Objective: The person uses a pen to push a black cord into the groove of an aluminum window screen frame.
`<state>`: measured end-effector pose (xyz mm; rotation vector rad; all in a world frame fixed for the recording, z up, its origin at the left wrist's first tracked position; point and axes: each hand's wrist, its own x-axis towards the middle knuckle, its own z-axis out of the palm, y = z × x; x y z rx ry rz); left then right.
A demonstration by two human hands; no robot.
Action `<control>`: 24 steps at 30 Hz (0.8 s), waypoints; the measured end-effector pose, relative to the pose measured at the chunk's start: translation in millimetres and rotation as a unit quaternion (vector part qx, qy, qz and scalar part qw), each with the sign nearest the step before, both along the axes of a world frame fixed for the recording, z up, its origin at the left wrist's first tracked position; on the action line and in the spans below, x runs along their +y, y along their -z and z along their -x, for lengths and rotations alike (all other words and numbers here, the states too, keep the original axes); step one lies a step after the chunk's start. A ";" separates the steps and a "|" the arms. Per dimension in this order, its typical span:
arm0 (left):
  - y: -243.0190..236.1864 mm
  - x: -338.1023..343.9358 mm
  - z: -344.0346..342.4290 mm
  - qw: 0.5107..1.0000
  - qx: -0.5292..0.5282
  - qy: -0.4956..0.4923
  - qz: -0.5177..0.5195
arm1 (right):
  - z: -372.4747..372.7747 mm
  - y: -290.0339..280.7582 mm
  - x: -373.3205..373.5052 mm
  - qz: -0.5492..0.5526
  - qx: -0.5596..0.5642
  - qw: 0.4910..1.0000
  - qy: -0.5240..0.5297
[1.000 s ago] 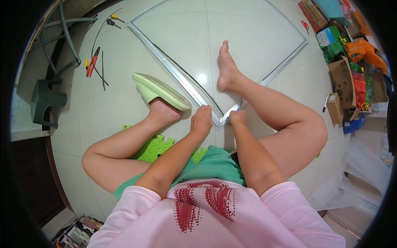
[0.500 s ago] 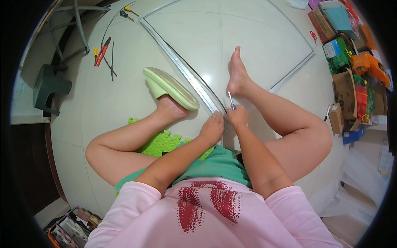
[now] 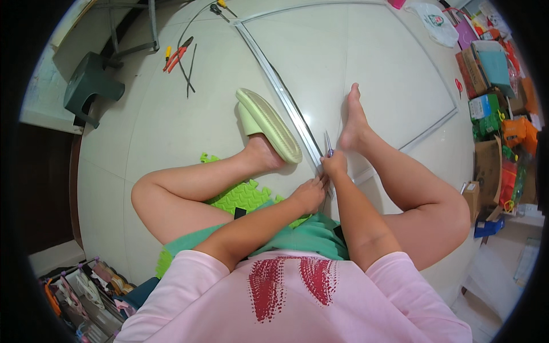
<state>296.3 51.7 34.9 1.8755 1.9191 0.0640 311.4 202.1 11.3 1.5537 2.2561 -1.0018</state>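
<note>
A screwdriver [image 3: 330, 151] with a purple handle is in my right hand [image 3: 334, 166], its shaft pointing away from me over the lower end of a long silver metal frame bar [image 3: 286, 100]. Just below, my left hand [image 3: 309, 193] has its fingers curled on the frame's near corner, which is partly hidden by my hands. A thin frame side [image 3: 432, 127] runs off to the right beyond my bare foot. Beside the bar on the left is a light green slipper [image 3: 269, 123] on my other foot.
Red pliers [image 3: 177, 60], yellow-handled tools [image 3: 223, 7] and dark strips [image 3: 192, 80] lie left on the tiled floor. A dark green stool [image 3: 91, 86] stands left. Boxes [image 3: 486, 166] and bags line the right. A green foam mat [image 3: 234, 194] lies under me.
The screwdriver in my right hand has come into sight and now sits over the bar. My left hand has slid down toward me along the frame. The whole view has shifted, with surroundings appearing further right.
</note>
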 end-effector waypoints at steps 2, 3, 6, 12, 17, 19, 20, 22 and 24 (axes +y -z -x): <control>-0.7 0.4 -4.9 1.000 0.004 -0.002 -0.020 | -1.9 5.2 5.0 0.006 -0.007 1.000 -0.006; 0.1 -0.1 -5.6 0.999 0.008 0.001 -0.035 | -1.8 7.0 5.7 -0.004 -0.006 1.000 0.001; 5.9 2.3 -4.3 0.999 0.017 -0.011 -0.050 | 0.3 8.9 5.7 -0.013 0.011 1.000 0.001; 12.0 -1.5 -2.6 0.999 -0.016 -0.007 -0.032 | 1.4 -4.0 1.9 0.004 0.019 1.000 -0.018; -2.8 2.0 7.2 0.997 -0.068 -0.018 -0.025 | -3.0 7.0 4.8 -0.003 0.015 0.999 -0.039; -12.8 9.3 15.6 0.995 -0.082 -0.031 -0.040 | -8.3 11.9 9.0 0.014 0.046 0.998 -0.050; -39.4 28.6 33.4 0.979 -0.199 -0.045 0.031 | -15.3 20.2 18.0 0.011 0.041 0.998 -0.043; -63.5 57.1 75.1 0.935 -0.333 -0.123 0.014 | -28.9 38.3 31.7 0.109 0.140 0.984 -0.027; -85.9 76.1 131.0 0.883 -0.309 -0.344 -0.084 | -27.2 33.0 20.3 0.060 0.137 0.987 -0.052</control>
